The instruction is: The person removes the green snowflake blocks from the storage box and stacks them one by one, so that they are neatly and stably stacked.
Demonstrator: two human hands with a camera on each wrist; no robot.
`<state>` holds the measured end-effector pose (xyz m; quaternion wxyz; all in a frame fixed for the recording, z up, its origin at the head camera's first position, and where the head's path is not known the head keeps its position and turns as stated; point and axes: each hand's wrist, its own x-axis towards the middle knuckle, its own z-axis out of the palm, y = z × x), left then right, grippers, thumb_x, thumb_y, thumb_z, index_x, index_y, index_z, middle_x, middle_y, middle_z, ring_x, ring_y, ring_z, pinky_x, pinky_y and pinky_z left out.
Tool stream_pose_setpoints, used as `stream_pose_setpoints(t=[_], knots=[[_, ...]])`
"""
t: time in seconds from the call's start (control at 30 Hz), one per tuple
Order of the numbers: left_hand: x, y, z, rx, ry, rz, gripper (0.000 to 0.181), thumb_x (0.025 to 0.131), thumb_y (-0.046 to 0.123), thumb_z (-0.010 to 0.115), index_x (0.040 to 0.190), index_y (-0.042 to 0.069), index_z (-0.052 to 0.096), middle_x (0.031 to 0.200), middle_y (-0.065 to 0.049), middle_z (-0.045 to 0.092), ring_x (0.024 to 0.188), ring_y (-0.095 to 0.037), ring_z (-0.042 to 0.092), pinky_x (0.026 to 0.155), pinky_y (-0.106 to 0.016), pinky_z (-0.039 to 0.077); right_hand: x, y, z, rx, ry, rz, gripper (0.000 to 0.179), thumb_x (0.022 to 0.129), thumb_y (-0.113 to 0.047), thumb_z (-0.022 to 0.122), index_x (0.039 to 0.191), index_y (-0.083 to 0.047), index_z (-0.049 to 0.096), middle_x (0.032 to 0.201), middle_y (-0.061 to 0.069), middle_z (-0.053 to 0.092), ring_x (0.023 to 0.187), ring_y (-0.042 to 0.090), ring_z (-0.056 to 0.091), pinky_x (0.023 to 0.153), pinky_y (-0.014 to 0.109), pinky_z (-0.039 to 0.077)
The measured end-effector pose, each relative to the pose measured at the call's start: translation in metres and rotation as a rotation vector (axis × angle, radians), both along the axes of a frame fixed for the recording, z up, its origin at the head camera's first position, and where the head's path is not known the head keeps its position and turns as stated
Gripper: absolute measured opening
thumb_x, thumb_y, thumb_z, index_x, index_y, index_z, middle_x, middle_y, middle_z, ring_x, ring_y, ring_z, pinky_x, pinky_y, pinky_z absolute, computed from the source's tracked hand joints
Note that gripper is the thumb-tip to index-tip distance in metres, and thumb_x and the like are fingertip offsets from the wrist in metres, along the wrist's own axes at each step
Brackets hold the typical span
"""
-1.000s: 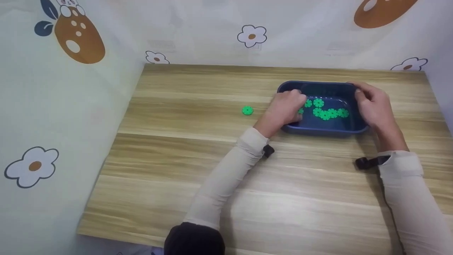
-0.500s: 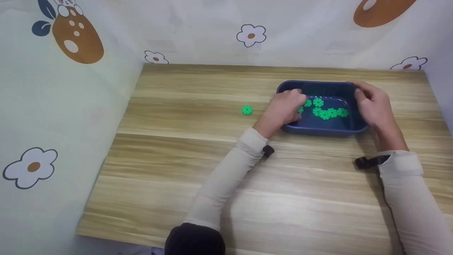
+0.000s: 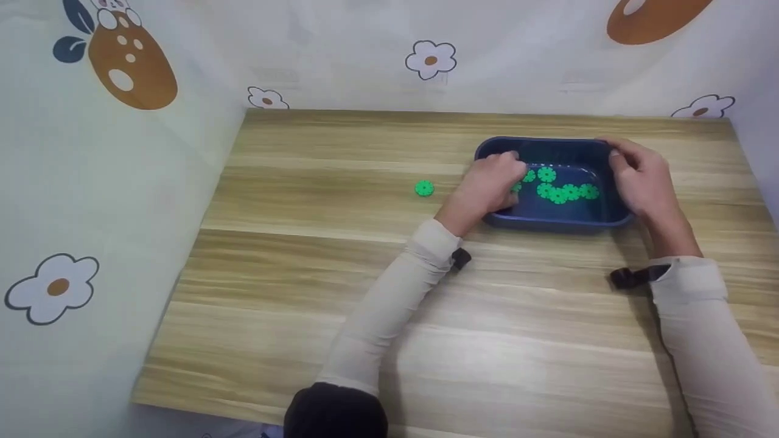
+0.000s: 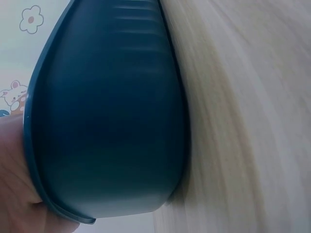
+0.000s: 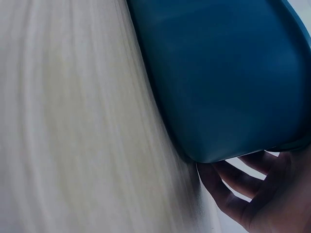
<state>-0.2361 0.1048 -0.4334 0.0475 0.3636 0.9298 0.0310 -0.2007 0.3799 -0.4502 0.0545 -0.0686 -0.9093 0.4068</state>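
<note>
Right hand (image 3: 646, 181) grips the rectangular blue plastic tray (image 3: 557, 221) at right! Left hand (image 3: 485, 185) arches over its left end, finger hold impossible to tell; round green plastic discs (image 3: 570, 193) lie inside.

A dark blue box (image 3: 557, 226) is sitting upright on the tabletop (image 3: 274, 304), over toward the back and the right. Its open top is facing up, its long sides are running left to right, and its corners are curving round. Little green wheels (image 3: 571, 193) with bumpy edges are lying inside. Four are making a bendy row, two are resting behind the row's left end, and another is peeking out further left, partly hidden.
</note>
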Motion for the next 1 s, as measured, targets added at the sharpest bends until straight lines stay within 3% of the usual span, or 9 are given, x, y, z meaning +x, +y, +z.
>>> stream_pose_setpoints(t=[0.13, 0.37, 0.57, 0.7, 0.83, 1.0], knots=[[-0.001, -0.001, -0.001, 0.016, -0.011, 0.004, 0.028, 0.1, 0.03, 0.075, 0.123, 0.014, 0.076, 0.121, -0.006, 0.071, 0.097, -0.018, 0.066, 0.087, -0.036, 0.064, 0.0, 0.0, -0.001, -0.004, 0.006, -0.002, 0.044, 0.114, -0.036, 0.043, 0.148, -0.025, 0.069, 0.149, 0.012, 0.067, 0.124, 0.0, 0.059, 0.111, 0.022, 0.04], [-0.01, -0.01, -0.001, 0.172, -0.09, -0.03, 0.041, 0.102, 0.029, 0.07, 0.14, 0.014, 0.07, 0.131, -0.006, 0.067, 0.112, -0.016, 0.063, 0.097, -0.028, 0.058, -0.002, 0.0, -0.002, -0.004, 0.006, 0.007, 0.044, 0.114, -0.035, 0.043, 0.148, -0.025, 0.068, 0.151, 0.012, 0.066, 0.13, 0.006, 0.059, 0.116, 0.026, 0.04], [-0.018, -0.021, -0.002, 0.339, -0.147, -0.098, 0.039, 0.103, 0.029, 0.069, 0.138, 0.012, 0.071, 0.131, -0.006, 0.067, 0.117, -0.016, 0.062, 0.101, -0.023, 0.053, -0.002, 0.0, -0.002, -0.006, 0.009, 0.008, 0.043, 0.114, -0.035, 0.044, 0.148, -0.025, 0.068, 0.152, 0.012, 0.066, 0.134, 0.01, 0.059, 0.119, 0.028, 0.04], [-0.02, -0.026, -0.002, 0.441, -0.198, -0.137, 0.037, 0.103, 0.026, 0.07, 0.136, 0.009, 0.072, 0.129, -0.009, 0.069, 0.115, -0.017, 0.068, 0.1, -0.02, 0.052, -0.002, -0.001, -0.001, -0.007, 0.004, 0.004, 0.044, 0.114, -0.035, 0.043, 0.148, -0.026, 0.068, 0.151, 0.012, 0.066, 0.131, 0.009, 0.059, 0.116, 0.028, 0.041], [-0.021, -0.028, 0.0, 0.502, -0.21, -0.175, 0.037, 0.102, 0.022, 0.071, 0.135, 0.005, 0.072, 0.129, -0.012, 0.071, 0.115, -0.018, 0.072, 0.101, -0.018, 0.052, -0.001, -0.002, -0.001, -0.008, 0.0, -0.004, 0.043, 0.114, -0.035, 0.043, 0.148, -0.027, 0.068, 0.15, 0.012, 0.067, 0.121, 0.001, 0.057, 0.107, 0.021, 0.041], [-0.019, -0.032, 0.006, 0.539, -0.224, -0.193, 0.037, 0.103, 0.021, 0.069, 0.136, 0.004, 0.071, 0.13, -0.01, 0.071, 0.116, -0.018, 0.071, 0.101, -0.016, 0.051, -0.001, 0.0, -0.001, 0.002, 0.0, -0.002, 0.044, 0.114, -0.036, 0.043, 0.148, -0.025, 0.068, 0.15, 0.012, 0.067, 0.121, -0.002, 0.057, 0.106, 0.02, 0.04]])
